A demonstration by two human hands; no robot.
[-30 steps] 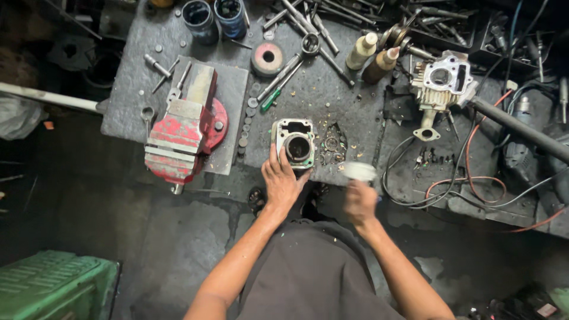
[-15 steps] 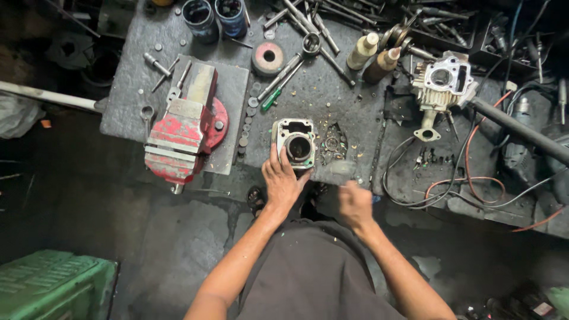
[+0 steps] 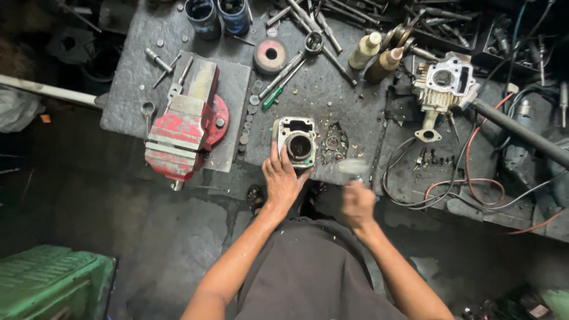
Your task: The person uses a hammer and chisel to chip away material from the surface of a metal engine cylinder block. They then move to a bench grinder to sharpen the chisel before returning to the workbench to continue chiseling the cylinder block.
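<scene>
Left hand (image 3: 283, 181) gripping cylinder (image 3: 296, 142) near counter (image 3: 355, 106) edge, right hand (image 3: 357, 204) at 4 o'clock blurred, grip unclear: could slip off.

From my feed, the engine cylinder block (image 3: 296, 143) sat flat near the front edge of the grey bench, its round bore facing straight up at me and a rectangular opening at its twelve o'clock side. Its metal looked worn, with greenish traces along the rim. At its four o'clock, a pale blurred piece (image 3: 354, 167) was too smeared to identify.
</scene>
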